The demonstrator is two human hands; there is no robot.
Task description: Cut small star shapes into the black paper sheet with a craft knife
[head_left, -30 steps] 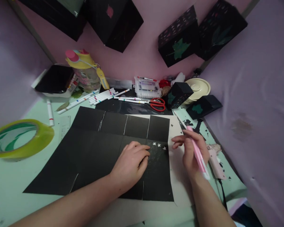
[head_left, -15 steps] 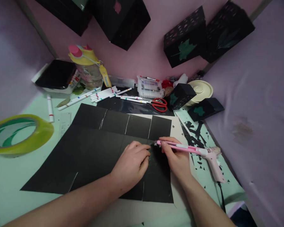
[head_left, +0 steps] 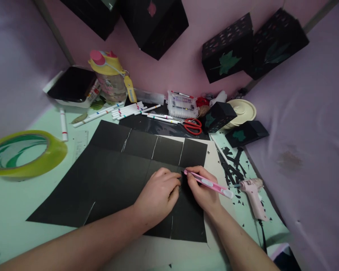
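A large black card sheet [head_left: 115, 180] lies on a pale board, with slits along its far strip and near edge. My left hand [head_left: 159, 194] presses down on it right of the middle, fingers slightly bent and holding nothing. Close by on the right, my right hand [head_left: 203, 188] grips a pink utility knife [head_left: 207, 182] like a pen. The knife's tip touches or nearly touches the sheet just beside my left fingertips. Its blade is too small to make out clearly.
A glue gun [head_left: 252, 194] and black paper scraps [head_left: 233, 165] lie on the right. Red-handled scissors [head_left: 192, 126], white markers [head_left: 128, 110] and a yellow-lidded bottle [head_left: 110, 82] are behind the sheet. A tape roll [head_left: 55, 154] sits left. Black paper boxes [head_left: 227, 49] hang above.
The utility knife has swung so its rear end points lower and nearer, and its tip has shifted slightly left. Small star-shaped bits near the tip no longer show. My left hand stays on the sheet.
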